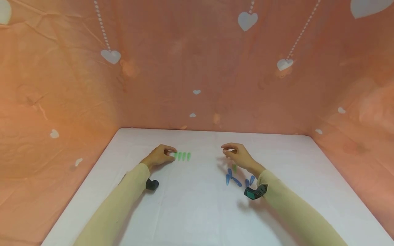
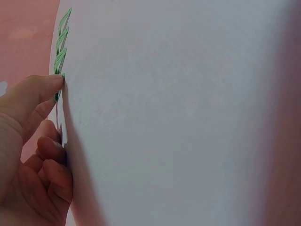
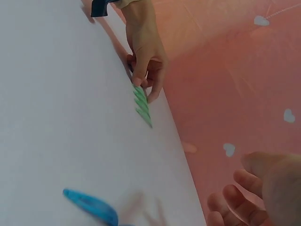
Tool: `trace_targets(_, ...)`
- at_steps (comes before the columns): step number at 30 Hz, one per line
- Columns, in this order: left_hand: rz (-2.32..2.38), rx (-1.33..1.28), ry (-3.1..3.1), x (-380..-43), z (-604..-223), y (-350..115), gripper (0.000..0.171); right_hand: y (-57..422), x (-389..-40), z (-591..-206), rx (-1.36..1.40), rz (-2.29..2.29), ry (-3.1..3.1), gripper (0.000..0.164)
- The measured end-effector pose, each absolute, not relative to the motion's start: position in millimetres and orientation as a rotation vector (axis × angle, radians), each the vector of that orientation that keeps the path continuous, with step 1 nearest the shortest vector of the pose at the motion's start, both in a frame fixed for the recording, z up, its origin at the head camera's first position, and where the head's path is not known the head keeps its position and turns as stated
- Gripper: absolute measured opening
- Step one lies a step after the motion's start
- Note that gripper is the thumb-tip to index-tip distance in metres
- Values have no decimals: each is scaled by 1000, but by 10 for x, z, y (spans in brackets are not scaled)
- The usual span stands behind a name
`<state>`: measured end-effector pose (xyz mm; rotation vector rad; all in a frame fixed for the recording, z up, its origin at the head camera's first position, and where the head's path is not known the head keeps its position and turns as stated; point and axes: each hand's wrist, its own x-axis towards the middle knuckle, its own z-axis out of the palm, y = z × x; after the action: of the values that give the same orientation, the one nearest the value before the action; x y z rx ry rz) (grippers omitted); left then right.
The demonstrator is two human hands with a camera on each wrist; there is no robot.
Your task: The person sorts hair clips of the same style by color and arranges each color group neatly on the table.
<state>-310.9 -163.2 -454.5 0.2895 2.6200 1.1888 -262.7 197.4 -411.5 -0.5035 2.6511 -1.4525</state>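
Several green snap hair clips [image 1: 184, 156] lie side by side in a short row on the white table. At the left end of that row, my left hand [image 1: 157, 155] pinches the last green clip [image 1: 175, 155] lengthwise between thumb and fingers. In the left wrist view, the thumb [image 2: 35, 92] covers part of this clip. My right hand [image 1: 241, 157] hovers over the table to the right, fingers loosely bent around nothing. Below it lie a lone green clip [image 1: 234, 168] and several blue hair clips [image 1: 236, 181], one blue clip [image 3: 91, 206] showing close in the right wrist view.
The white table [image 1: 191, 205] runs back to an orange cloth backdrop [image 1: 197, 61] with pale hearts, which also encloses both sides. Dark wrist devices sit on the left sleeve [image 1: 129, 184] and the right sleeve [image 1: 289, 201].
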Motion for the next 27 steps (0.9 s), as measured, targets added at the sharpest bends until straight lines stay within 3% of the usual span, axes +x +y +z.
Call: trace_targets(27,1191,306,2629,-3086,-4524,-1612,39,2446,-2417,-4477,-390,-1274,2694,33)
